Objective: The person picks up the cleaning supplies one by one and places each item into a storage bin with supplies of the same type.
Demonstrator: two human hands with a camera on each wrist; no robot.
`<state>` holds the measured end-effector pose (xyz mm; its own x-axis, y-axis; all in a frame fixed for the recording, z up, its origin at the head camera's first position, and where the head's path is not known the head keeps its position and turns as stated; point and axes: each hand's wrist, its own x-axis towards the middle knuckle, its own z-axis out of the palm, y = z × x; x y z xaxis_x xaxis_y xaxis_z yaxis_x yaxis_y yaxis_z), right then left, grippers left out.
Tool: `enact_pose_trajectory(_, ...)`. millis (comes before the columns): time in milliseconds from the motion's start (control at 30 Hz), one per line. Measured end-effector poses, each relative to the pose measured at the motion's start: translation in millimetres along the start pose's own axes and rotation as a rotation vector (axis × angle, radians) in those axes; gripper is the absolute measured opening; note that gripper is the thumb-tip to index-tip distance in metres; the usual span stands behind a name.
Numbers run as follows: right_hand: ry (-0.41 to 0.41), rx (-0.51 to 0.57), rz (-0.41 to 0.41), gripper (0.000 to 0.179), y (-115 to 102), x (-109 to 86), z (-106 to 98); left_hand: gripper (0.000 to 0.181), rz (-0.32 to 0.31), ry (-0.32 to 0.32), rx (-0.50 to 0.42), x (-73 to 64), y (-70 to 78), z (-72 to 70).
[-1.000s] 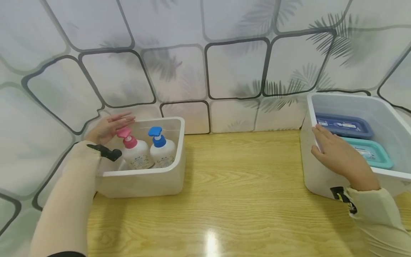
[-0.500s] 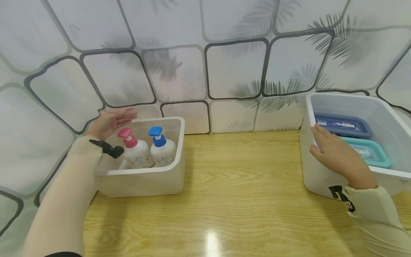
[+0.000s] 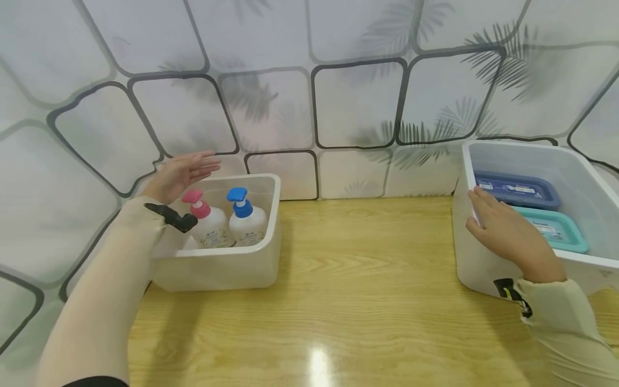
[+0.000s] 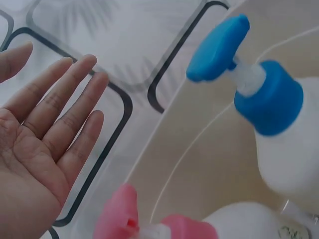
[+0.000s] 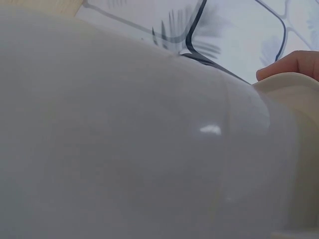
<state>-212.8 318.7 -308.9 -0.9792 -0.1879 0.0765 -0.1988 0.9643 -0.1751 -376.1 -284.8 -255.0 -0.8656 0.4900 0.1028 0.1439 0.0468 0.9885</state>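
Observation:
My left hand (image 3: 184, 174) hovers over the back left of a white bin (image 3: 217, 273), its fingers straight and holding nothing. In the left wrist view its palm (image 4: 30, 169) shows, apart from the bottles. Inside that bin stand a white pump bottle with a pink pump (image 3: 197, 203) and another with a blue pump (image 3: 240, 201). My right hand (image 3: 515, 236) rests with extended fingers on the near left rim of a second white bin (image 3: 466, 258). That bin holds a dark blue flat rectangular item (image 3: 546, 196) and a teal one (image 3: 575, 236).
Both bins stand on a wooden table (image 3: 358, 279), with bare wood between them. A patterned wall (image 3: 358, 107) rises behind and along the left side. In the right wrist view, the bin's outer wall (image 5: 124, 129) fills most of the frame.
My left hand has risen and shifted right, away from the pink pump. The right hand stays at the rim. Both bottles stay in the left bin.

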Motion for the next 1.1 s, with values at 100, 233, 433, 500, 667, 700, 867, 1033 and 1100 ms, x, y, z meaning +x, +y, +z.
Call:
enact_pose_trajectory(100,0.003,-0.003,0.000,0.061,0,0.8,0,0.043,-0.005,-0.011,-0.017,1.4,5.0,8.5)
enact_pose_trajectory(233,-0.001,0.000,0.003,0.061,-1,0.8,-1,0.036,0.004,-0.060,-0.065,6.5,8.1,17.8)
enact_pose_trajectory(433,-0.004,0.004,0.002,0.062,0,0.8,-4,0.039,0.051,-0.091,-0.059,18.6,8.5,28.8)
enact_pose_trajectory(500,-0.002,0.006,0.008,0.062,-1,0.5,-4,0.038,0.061,-0.087,-0.081,21.0,8.4,33.1)
enact_pose_trajectory(667,0.001,0.005,0.007,0.062,-2,0.3,-3,0.035,0.078,-0.062,-0.090,21.6,8.7,49.1)
enact_pose_trajectory(700,0.001,0.004,0.006,0.062,-1,0.2,-2,0.034,0.077,-0.054,-0.087,21.3,9.6,53.6)
enact_pose_trajectory(867,-0.004,0.008,0.004,0.062,1,0.3,-1,0.034,0.060,-0.033,-0.109,20.7,15.7,76.6)
enact_pose_trajectory(1033,0.000,0.013,0.007,0.063,1,0.1,0,0.042,0.057,-0.049,-0.163,22.5,19.7,94.4)
enact_pose_trajectory(1100,-0.002,0.016,0.011,0.064,1,-0.1,0,0.043,0.047,-0.040,-0.189,22.4,20.8,101.6)
